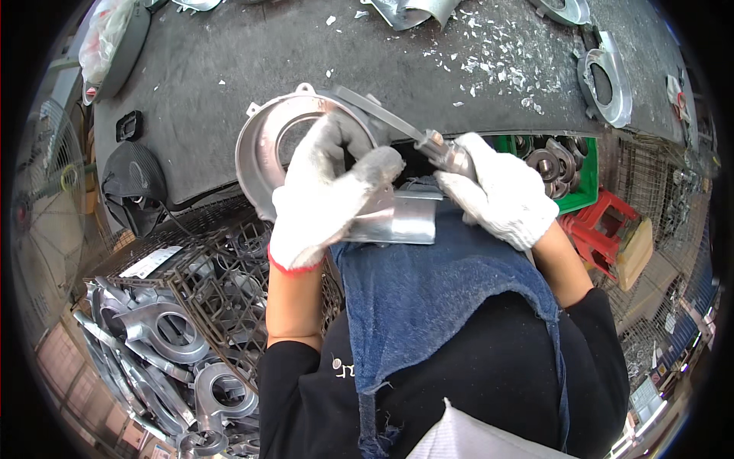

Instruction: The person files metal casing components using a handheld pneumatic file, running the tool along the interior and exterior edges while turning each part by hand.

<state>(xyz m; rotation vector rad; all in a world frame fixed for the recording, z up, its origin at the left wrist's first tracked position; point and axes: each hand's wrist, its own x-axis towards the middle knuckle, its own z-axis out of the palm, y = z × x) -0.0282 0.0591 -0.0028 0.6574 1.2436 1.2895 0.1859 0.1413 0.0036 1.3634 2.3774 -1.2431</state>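
Observation:
My left hand, in a white knitted glove with a greyed palm and fingertips, is closed on a silvery ring-shaped metal casting. The casting has small lugs on its rim and a flat, open-ended spout toward my blue apron. It is held at the near edge of the dark workbench. Gloved in white as well, my right hand is wrapped round the handle of a flat file. The file's blade slants up and left by the casting's far rim; whether they touch I cannot tell.
Metal flakes litter the dark workbench, where another casting lies at right. A green crate of round metal parts and a red stool stand at right. Castings fill a wire cage at lower left, near a fan.

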